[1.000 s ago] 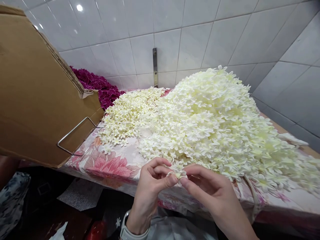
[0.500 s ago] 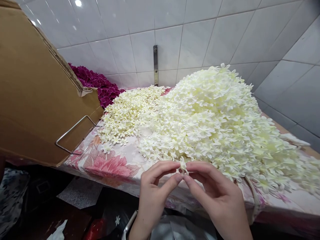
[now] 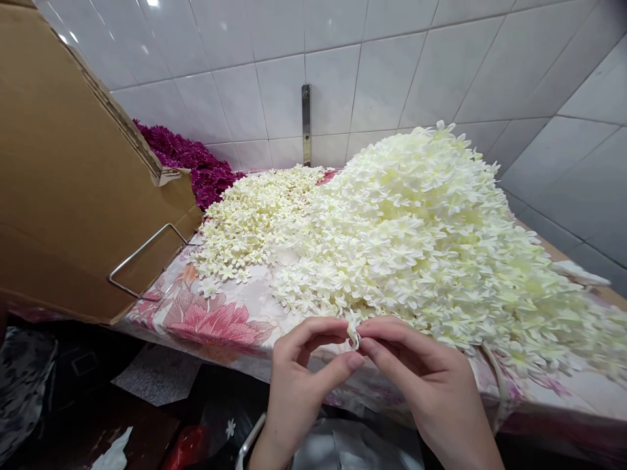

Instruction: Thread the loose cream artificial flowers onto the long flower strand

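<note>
A small white flower (image 3: 353,331) is pinched between the fingertips of both hands at the table's front edge. My left hand (image 3: 304,378) holds it from the left with thumb and forefinger. From the right, my right hand (image 3: 426,375) grips it the same way. Behind the hands rises a large heap of white and pale yellow flowers (image 3: 406,222). A lower spread of smaller cream flowers (image 3: 259,209) joins it on the left.
A cardboard box (image 3: 83,183) stands at the left, with a bent metal wire handle (image 3: 142,251) near its base. Purple flowers (image 3: 196,163) lie behind it. The floral cloth (image 3: 220,323) covers the table, and a metal bracket (image 3: 306,124) is on the tiled wall.
The flower between my fingertips has turned and shifted slightly left. My left thumb has slid a little to the right and down, and my right fingertips have moved slightly left.
</note>
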Demonstrator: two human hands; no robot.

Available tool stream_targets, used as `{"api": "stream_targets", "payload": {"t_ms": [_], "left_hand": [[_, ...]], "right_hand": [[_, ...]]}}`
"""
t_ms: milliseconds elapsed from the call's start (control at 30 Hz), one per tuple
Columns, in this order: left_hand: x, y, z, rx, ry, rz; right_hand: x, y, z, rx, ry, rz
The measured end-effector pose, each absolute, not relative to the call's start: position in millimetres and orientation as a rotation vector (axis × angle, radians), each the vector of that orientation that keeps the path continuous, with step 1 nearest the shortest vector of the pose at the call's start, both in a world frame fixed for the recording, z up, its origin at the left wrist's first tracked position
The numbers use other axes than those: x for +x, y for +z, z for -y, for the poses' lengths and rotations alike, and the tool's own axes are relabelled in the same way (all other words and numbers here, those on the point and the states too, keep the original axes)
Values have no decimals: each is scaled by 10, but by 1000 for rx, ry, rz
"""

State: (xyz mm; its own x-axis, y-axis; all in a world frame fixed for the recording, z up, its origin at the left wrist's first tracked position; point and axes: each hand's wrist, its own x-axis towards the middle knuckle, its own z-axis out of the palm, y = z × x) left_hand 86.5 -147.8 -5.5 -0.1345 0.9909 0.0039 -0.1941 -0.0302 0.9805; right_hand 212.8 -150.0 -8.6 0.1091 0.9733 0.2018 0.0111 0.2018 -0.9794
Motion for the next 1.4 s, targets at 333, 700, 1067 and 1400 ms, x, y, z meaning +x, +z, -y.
{"api": "stream_targets", "payload": {"t_ms": [333, 700, 1067, 1400], "left_hand": [[823, -144, 1407, 1171, 1731, -1503], [506, -213, 1264, 981, 1808, -1586], [588, -163, 1163, 864, 1405, -1123], [589, -117, 1205, 974, 1241, -1023]], "right_hand": [[2129, -104, 1487, -1143, 892, 1256], [1933, 52, 804, -1119, -12, 1833], [2051, -60, 1146, -906, 681, 1733], [2112, -125, 1168, -906, 1077, 1509]]}}
